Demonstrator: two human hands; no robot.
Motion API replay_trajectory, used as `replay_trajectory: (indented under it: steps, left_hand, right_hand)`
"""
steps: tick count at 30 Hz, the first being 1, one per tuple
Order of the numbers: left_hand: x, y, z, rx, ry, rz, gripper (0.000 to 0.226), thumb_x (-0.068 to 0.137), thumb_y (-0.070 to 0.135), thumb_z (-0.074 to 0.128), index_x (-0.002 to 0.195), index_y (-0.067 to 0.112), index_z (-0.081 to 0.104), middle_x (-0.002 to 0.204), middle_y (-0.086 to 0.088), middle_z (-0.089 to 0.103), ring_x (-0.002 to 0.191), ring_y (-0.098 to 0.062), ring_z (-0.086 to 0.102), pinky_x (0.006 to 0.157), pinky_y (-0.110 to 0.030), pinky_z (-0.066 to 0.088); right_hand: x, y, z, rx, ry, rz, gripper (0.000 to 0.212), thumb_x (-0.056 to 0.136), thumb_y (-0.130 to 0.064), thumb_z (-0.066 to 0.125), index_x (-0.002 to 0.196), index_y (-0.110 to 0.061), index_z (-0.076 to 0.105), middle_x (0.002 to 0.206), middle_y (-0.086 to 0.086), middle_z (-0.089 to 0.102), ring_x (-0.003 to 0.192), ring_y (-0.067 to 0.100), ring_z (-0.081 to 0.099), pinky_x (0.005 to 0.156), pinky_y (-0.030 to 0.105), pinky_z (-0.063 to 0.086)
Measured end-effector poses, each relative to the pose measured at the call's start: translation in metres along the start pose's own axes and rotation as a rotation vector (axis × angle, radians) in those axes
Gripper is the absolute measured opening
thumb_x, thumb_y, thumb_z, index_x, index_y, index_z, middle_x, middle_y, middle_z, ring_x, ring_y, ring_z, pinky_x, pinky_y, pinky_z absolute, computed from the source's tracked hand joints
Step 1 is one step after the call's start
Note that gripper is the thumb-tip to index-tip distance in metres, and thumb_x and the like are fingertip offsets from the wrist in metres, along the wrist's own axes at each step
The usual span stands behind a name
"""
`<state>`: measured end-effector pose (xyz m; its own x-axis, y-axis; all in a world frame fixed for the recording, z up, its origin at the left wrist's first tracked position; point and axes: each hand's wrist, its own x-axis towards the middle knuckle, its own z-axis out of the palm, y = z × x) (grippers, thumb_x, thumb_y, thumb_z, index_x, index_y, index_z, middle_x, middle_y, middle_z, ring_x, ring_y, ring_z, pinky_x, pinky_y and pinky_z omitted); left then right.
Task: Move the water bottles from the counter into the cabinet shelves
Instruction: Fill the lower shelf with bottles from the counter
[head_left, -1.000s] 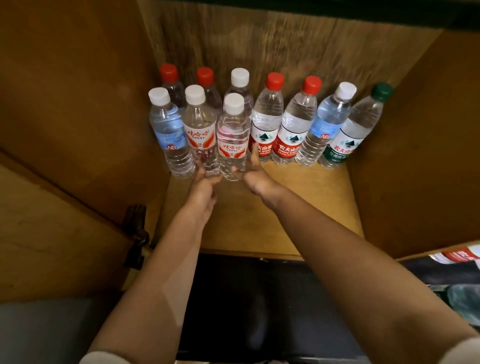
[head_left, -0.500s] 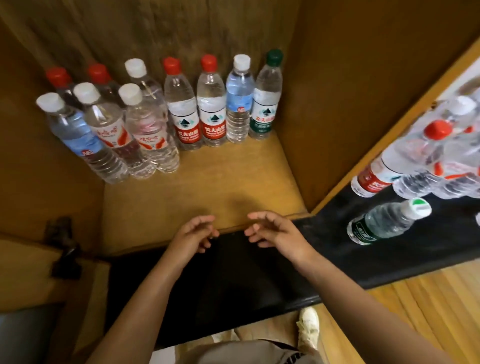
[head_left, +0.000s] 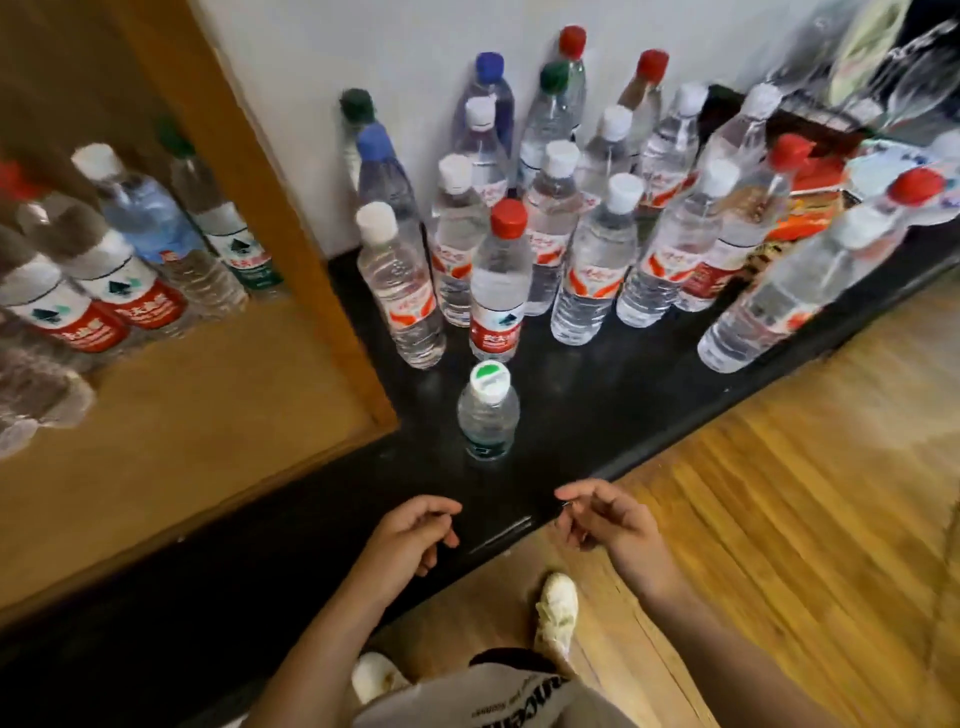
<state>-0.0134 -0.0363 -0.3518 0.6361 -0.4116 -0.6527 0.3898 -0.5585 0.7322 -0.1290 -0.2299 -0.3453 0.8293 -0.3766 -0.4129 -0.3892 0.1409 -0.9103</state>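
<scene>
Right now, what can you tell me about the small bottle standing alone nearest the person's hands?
The small bottle is clear plastic with water inside, a white cap marked with a green patch on top, and a dark green label band low on its body. It stands upright on the black counter, apart from the crowd of bottles behind it. Nothing touches it; both hands hang short of it.

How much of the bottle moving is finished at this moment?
Done: several bottles stand on the cabinet shelf. In hand: nothing; the left hand and right hand are empty, near the counter edge. Left: about twenty bottles on the counter, the nearest a short bottle.
</scene>
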Motion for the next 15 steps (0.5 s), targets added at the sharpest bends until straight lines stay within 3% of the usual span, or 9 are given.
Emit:
replay_trajectory:
  steps: [4, 7, 10, 12, 15]
  left_hand:
    - [0.018, 0.033, 0.068, -0.021, -0.112, 0.030, 0.023, 0.094, 0.008, 0.047, 0.098, 0.024, 0.063, 0.077, 0.002, 0.064, 0.053, -0.001, 0.053, 0.050, -0.013, 0.042]
    - [0.037, 0.060, 0.110, -0.043, -0.100, 0.086, 0.028, 0.091, 0.010, 0.051, 0.116, 0.023, 0.056, 0.098, 0.003, 0.063, 0.074, -0.001, 0.058, 0.059, -0.012, 0.047]
    - [0.059, 0.091, 0.138, -0.115, 0.067, 0.218, 0.058, 0.085, 0.006, 0.061, 0.134, 0.027, 0.037, 0.125, 0.004, 0.049, 0.105, -0.007, 0.052, 0.081, -0.022, 0.046]
    - [0.077, 0.119, 0.150, -0.136, 0.226, 0.324, 0.078, 0.079, 0.004, 0.068, 0.142, 0.023, 0.026, 0.133, 0.004, 0.035, 0.119, -0.010, 0.041, 0.086, -0.018, 0.040]
    - [0.103, 0.161, 0.153, -0.128, 0.441, 0.462, 0.092, 0.072, 0.005, 0.075, 0.144, 0.015, 0.019, 0.145, -0.007, 0.024, 0.132, -0.021, 0.030, 0.105, -0.032, 0.035]
  right_hand:
    - [0.010, 0.009, -0.066, 0.016, 0.155, -0.001, 0.023, 0.092, 0.008, 0.043, 0.094, -0.003, 0.063, 0.076, 0.016, 0.059, 0.061, 0.015, 0.055, 0.053, 0.016, 0.043]
    - [0.026, 0.007, -0.110, 0.022, 0.290, -0.031, 0.021, 0.091, 0.008, 0.045, 0.097, -0.003, 0.062, 0.077, 0.013, 0.059, 0.063, 0.018, 0.053, 0.052, 0.016, 0.042]
    - [0.046, -0.001, -0.144, 0.031, 0.417, -0.068, 0.028, 0.085, 0.010, 0.052, 0.103, -0.010, 0.057, 0.091, 0.010, 0.057, 0.078, 0.021, 0.056, 0.063, 0.025, 0.047]
    - [0.059, -0.011, -0.163, 0.031, 0.502, -0.087, 0.037, 0.082, 0.006, 0.059, 0.110, -0.017, 0.051, 0.102, 0.006, 0.053, 0.092, 0.021, 0.054, 0.074, 0.032, 0.049]
    - [0.082, -0.030, -0.183, -0.036, 0.602, -0.148, 0.062, 0.074, -0.004, 0.072, 0.123, -0.024, 0.039, 0.120, 0.001, 0.044, 0.103, 0.013, 0.048, 0.082, 0.025, 0.046]
